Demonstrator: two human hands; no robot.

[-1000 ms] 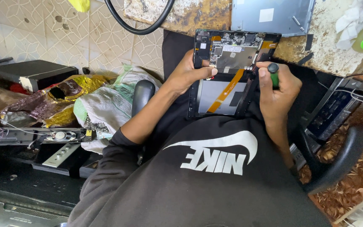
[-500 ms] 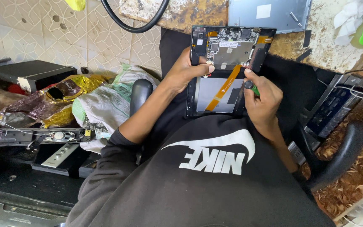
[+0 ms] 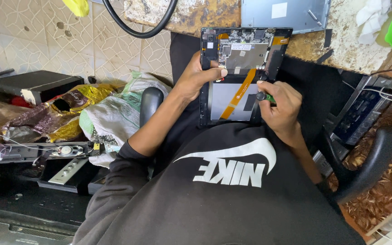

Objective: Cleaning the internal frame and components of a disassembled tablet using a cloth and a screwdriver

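My right hand [image 3: 282, 109], gripping the green screwdriver [image 3: 265, 96], had moved inward onto the opened tablet [image 3: 241, 77]; my left hand [image 3: 196, 79] stayed clamped on its edge.

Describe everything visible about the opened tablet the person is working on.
The opened tablet is a black rectangular frame, back cover off, leaning from the person's lap against the stone counter edge. Its upper part shows a circuit board with metal shielding; below sits a grey panel crossed by an orange ribbon cable. The left hand grips its left edge; the right hand holds a green-handled screwdriver to it.
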